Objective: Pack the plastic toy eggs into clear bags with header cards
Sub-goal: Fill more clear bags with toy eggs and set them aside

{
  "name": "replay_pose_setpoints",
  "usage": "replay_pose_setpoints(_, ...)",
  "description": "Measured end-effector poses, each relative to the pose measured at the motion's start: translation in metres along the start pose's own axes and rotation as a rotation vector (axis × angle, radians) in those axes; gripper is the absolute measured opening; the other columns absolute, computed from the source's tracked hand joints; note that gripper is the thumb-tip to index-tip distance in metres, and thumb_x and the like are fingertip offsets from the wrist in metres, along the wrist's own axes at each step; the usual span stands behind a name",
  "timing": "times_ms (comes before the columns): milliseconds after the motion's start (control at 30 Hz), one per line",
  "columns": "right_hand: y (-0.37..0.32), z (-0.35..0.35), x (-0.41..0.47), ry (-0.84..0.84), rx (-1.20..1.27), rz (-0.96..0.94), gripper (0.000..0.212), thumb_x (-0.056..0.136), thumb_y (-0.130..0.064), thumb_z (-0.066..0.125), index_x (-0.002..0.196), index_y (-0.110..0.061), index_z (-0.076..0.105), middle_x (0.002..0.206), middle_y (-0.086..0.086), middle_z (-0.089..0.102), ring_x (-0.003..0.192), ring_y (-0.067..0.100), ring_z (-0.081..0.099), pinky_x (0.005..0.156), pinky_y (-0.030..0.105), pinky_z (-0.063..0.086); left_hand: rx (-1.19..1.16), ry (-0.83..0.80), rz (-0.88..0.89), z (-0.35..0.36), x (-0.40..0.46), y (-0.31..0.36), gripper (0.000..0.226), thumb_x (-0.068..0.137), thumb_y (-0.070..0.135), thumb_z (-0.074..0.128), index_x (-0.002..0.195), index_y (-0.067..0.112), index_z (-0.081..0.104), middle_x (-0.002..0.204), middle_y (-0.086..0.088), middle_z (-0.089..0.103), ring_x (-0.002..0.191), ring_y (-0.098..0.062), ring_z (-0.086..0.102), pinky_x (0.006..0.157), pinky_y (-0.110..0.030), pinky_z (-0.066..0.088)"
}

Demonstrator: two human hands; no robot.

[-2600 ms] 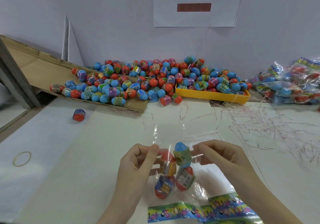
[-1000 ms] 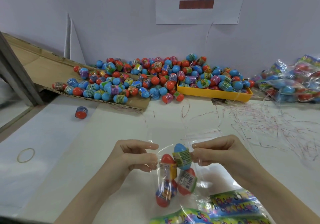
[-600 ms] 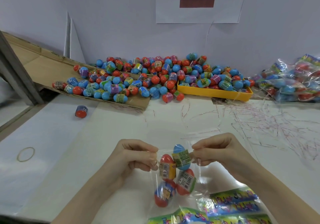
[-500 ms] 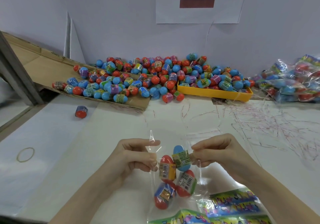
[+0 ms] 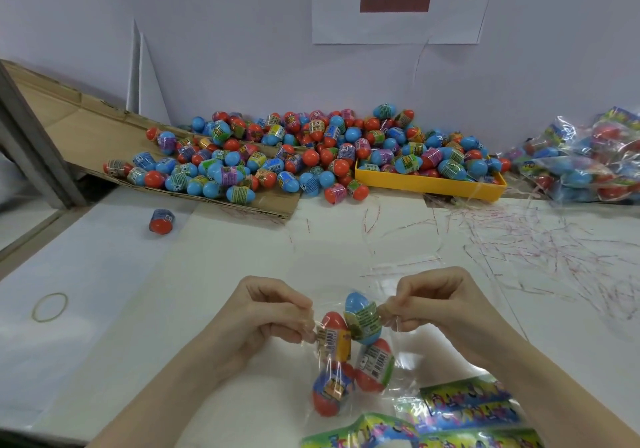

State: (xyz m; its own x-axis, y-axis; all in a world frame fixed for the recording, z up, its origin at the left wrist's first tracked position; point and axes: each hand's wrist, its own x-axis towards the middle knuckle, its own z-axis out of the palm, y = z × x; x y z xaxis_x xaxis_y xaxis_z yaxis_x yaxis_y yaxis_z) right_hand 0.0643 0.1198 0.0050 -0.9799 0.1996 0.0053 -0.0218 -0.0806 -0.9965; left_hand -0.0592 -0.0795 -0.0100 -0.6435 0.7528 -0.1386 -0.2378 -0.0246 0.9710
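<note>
A clear bag (image 5: 398, 354) hangs between my hands near the table's front edge, with several blue-and-orange toy eggs (image 5: 360, 343) inside. My left hand (image 5: 266, 312) pinches the bag's left top edge and my right hand (image 5: 440, 302) pinches the right top edge. The bag's top is folded down between my fingers. Colourful header cards (image 5: 460, 409) lie on the table just below and right of the bag. A large heap of loose eggs (image 5: 294, 156) lies at the back against the wall.
A yellow tray (image 5: 429, 184) of eggs stands at the back right. Filled bags (image 5: 588, 167) pile up at the far right. A cardboard sheet (image 5: 83, 125) slopes at the back left. One stray egg (image 5: 161, 221) and a rubber band (image 5: 50, 306) lie on the left. Red string scraps (image 5: 540, 250) litter the right.
My hands have drawn closer together and lowered slightly, and the bag's upstanding top flap has been folded down over the eggs. The eggs stay inside the bag.
</note>
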Motion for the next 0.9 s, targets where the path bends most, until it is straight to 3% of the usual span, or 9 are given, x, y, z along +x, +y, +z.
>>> replay_pose_setpoints(100,0.0,-0.002,-0.002,-0.025,-0.069,-0.04,0.016,0.051,-0.004,0.084,0.053,-0.013,0.07,0.055,0.007,0.067,0.056,0.018,0.067,0.052,0.019,0.05,0.107,-0.041,0.05,-0.005,-0.001,0.002,0.011,0.042,0.011,0.076,0.052,0.01,0.071,0.055,-0.012,0.068,0.049,-0.02,0.066,0.044,-0.018,0.049)
replay_pose_setpoints(167,0.0,-0.001,-0.003,-0.039,-0.085,-0.07,0.009,0.05,-0.015,0.078,0.054,-0.014,0.071,0.054,0.004,0.066,0.055,0.015,0.067,0.053,0.019,0.05,0.164,-0.08,0.072,-0.008,0.001,0.006,0.012,0.044,0.017,0.075,0.054,0.011,0.072,0.057,-0.011,0.069,0.052,-0.02,0.067,0.046,-0.019,0.05)
replay_pose_setpoints(333,-0.001,-0.002,-0.002,-0.066,-0.193,-0.108,0.025,0.062,0.007,0.074,0.054,-0.016,0.069,0.059,0.005,0.068,0.064,0.019,0.07,0.059,0.024,0.055,0.138,-0.116,0.091,-0.01,0.003,0.004,0.011,0.053,0.01,0.074,0.061,0.017,0.074,0.056,-0.004,0.066,0.053,-0.015,0.065,0.051,-0.018,0.05)
replay_pose_setpoints(400,-0.001,-0.002,-0.001,-0.098,-0.244,-0.088,0.034,0.07,0.013,0.069,0.054,-0.016,0.069,0.062,0.008,0.068,0.067,0.022,0.07,0.066,0.031,0.057,0.132,-0.145,0.085,-0.01,0.004,0.002,0.025,0.061,0.003,0.067,0.073,0.023,0.077,0.056,0.001,0.065,0.054,-0.012,0.064,0.053,-0.017,0.049)
replay_pose_setpoints(467,-0.004,-0.003,0.001,-0.125,-0.291,-0.087,0.041,0.074,0.018,0.062,0.054,-0.018,0.068,0.066,0.012,0.069,0.07,0.022,0.071,0.068,0.029,0.057,0.132,-0.181,0.07,-0.011,0.004,0.001,0.033,0.066,0.004,0.063,0.084,0.027,0.077,0.057,0.003,0.064,0.055,-0.009,0.063,0.055,-0.016,0.049)
replay_pose_setpoints(567,-0.012,-0.003,0.003,-0.144,-0.347,-0.104,0.048,0.075,0.02,0.06,0.053,-0.022,0.068,0.071,0.01,0.071,0.071,0.02,0.071,0.064,0.019,0.053,0.102,-0.219,0.075,-0.012,0.004,0.003,0.022,0.061,0.003,0.066,0.066,0.021,0.077,0.056,0.004,0.063,0.057,-0.01,0.064,0.054,-0.015,0.048)
replay_pose_setpoints(700,-0.017,-0.006,0.005,-0.165,-0.446,-0.112,0.047,0.076,0.017,0.062,0.053,-0.025,0.066,0.071,0.005,0.071,0.072,0.017,0.071,0.063,0.018,0.053,0.09,-0.212,0.073,-0.012,0.005,0.002,0.006,0.052,0.011,0.07,0.05,0.016,0.071,0.057,0.0,0.064,0.057,-0.015,0.066,0.053,-0.017,0.05)
replay_pose_setpoints(800,-0.019,-0.006,0.005,-0.185,-0.548,-0.151,0.044,0.076,0.015,0.061,0.06,-0.025,0.066,0.073,-0.001,0.072,0.072,0.012,0.07,0.064,0.017,0.052,0.087,-0.188,0.102,-0.012,0.005,0.0,0.015,0.056,0.01,0.07,0.05,0.022,0.065,0.056,0.0,0.064,0.057,-0.015,0.065,0.053,-0.018,0.05)
replay_pose_setpoints(900,-0.022,-0.007,0.005,-0.197,-0.622,-0.167,0.036,0.076,0.013,0.062,0.063,-0.02,0.066,0.07,-0.012,0.07,0.07,0.006,0.069,0.063,0.015,0.052,0.04,-0.194,0.104,-0.011,0.005,-0.001,0.022,0.06,0.014,0.072,0.068,0.028,0.057,0.057,0.001,0.06,0.058,-0.016,0.063,0.057,-0.02,0.05)
